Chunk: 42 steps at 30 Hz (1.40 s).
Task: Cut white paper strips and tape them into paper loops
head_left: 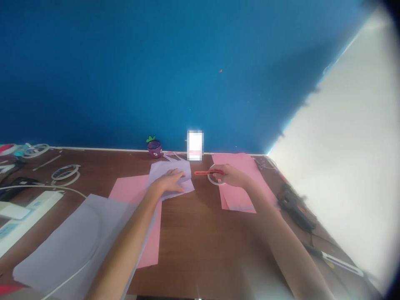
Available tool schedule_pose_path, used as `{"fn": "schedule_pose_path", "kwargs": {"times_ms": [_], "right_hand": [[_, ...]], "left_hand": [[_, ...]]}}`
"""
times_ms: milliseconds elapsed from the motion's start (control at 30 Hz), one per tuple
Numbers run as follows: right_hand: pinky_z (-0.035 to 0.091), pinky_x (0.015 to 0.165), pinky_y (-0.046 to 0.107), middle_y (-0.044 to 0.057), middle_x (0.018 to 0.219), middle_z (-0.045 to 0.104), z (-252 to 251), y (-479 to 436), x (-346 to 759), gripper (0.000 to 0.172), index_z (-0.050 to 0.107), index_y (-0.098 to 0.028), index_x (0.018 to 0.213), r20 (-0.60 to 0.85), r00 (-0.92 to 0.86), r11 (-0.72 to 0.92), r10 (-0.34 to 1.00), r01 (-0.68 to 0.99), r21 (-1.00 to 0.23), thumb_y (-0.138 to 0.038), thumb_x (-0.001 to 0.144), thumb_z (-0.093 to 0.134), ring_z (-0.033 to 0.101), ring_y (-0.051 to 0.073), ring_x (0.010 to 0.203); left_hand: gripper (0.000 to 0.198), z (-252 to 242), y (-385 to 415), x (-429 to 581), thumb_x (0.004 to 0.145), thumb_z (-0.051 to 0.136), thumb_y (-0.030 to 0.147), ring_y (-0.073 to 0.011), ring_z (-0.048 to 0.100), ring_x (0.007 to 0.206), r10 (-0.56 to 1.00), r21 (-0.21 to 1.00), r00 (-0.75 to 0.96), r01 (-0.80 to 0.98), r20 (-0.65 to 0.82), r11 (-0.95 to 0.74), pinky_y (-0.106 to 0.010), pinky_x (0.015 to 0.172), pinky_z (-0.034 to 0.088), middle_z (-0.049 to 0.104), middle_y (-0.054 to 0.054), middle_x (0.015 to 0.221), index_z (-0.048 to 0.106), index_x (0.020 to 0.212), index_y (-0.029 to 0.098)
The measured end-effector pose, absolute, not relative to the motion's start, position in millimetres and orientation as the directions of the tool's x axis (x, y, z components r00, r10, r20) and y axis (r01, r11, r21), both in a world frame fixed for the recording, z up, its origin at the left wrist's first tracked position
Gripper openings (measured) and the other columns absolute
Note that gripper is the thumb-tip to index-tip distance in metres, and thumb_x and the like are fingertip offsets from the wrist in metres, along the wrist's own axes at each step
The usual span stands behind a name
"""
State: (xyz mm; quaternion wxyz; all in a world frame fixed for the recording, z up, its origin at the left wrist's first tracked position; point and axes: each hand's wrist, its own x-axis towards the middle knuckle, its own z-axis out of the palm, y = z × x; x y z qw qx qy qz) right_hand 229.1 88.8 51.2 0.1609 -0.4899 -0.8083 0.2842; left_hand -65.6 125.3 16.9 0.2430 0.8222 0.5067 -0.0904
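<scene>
My left hand (pixel 172 181) lies on a small sheet of lilac paper (pixel 156 171), fingers spread and pressing lightly on it. My right hand (pixel 229 175) is closed round a slim red box cutter (pixel 204 172), which points left across the brown table. Under that hand, part of a white ring (pixel 212 180) shows; the hand and box cutter cover the rest. Pink paper (pixel 246 166) lies beneath and beyond my right hand. Another pink sheet (pixel 152 243) sits partly below the lilac paper on the left.
A large pale lilac sheet (pixel 71 237) with a white cable across it covers the near left. Further left are a white power strip (pixel 31 216) and coiled cables (pixel 65 175). A purple cup (pixel 154 149) and a bright phone-like screen (pixel 195 145) stand by the blue wall (pixel 140 75).
</scene>
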Motion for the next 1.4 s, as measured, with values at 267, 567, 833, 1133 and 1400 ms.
{"fn": "schedule_pose_path", "kwargs": {"times_ms": [267,567,833,1133,1400], "right_hand": [[0.037,0.064,0.026,0.000,0.082,0.062,37,93,228,0.024,0.049,-0.023,0.104,-0.082,-0.430,0.271,0.899,0.693,-0.669,-0.017,0.082,0.043,0.054,0.016,0.073],[0.034,0.063,0.025,-0.003,0.081,0.053,25,83,194,0.016,0.048,-0.025,0.093,-0.077,-0.397,0.206,0.915,0.621,-0.756,-0.020,0.078,0.046,0.048,0.015,0.073],[0.030,0.053,0.022,-0.002,0.070,0.051,2,90,171,0.008,0.058,-0.019,0.080,-0.227,-0.201,-0.078,0.953,0.561,-0.824,-0.026,0.076,0.055,0.046,0.011,0.062],[0.015,0.037,0.020,-0.010,0.050,0.032,-11,88,160,0.030,0.061,-0.020,0.098,-0.338,-0.185,-0.270,0.923,0.316,-0.910,-0.035,0.074,0.067,0.025,0.005,0.040],[0.012,0.037,0.021,-0.011,0.047,0.025,-15,79,140,0.025,0.057,-0.018,0.076,-0.300,-0.180,-0.271,0.937,0.171,-0.947,-0.037,0.068,0.071,0.020,0.005,0.041]], "left_hand": [[0.071,22,119,-58,0.078,0.042,0.072,-0.0387,0.018,0.143,0.808,0.328,0.416,0.898,-0.418,-0.293,-0.055,0.105,0.033,0.019,-0.003,0.158,0.038,0.139,0.036],[0.094,11,123,-60,0.061,0.072,0.058,-0.0386,0.010,0.145,0.796,0.283,0.421,0.903,-0.435,-0.323,-0.058,0.108,0.030,0.010,-0.003,0.161,0.031,0.145,0.040],[0.062,9,123,-57,0.078,0.057,0.044,-0.0384,0.020,0.143,0.831,0.287,0.406,0.906,-0.381,-0.311,-0.054,0.104,0.035,0.027,-0.002,0.156,0.042,0.139,0.040],[0.053,6,125,-58,0.083,0.049,0.045,-0.0357,0.027,0.140,0.834,0.285,0.423,0.898,-0.353,-0.335,-0.049,0.107,0.032,0.032,-0.003,0.153,0.046,0.135,0.037],[0.058,8,123,-54,0.086,0.032,0.065,-0.0377,0.030,0.138,0.845,0.295,0.404,0.904,-0.350,-0.310,-0.051,0.106,0.031,0.034,-0.005,0.152,0.048,0.134,0.037]]}}
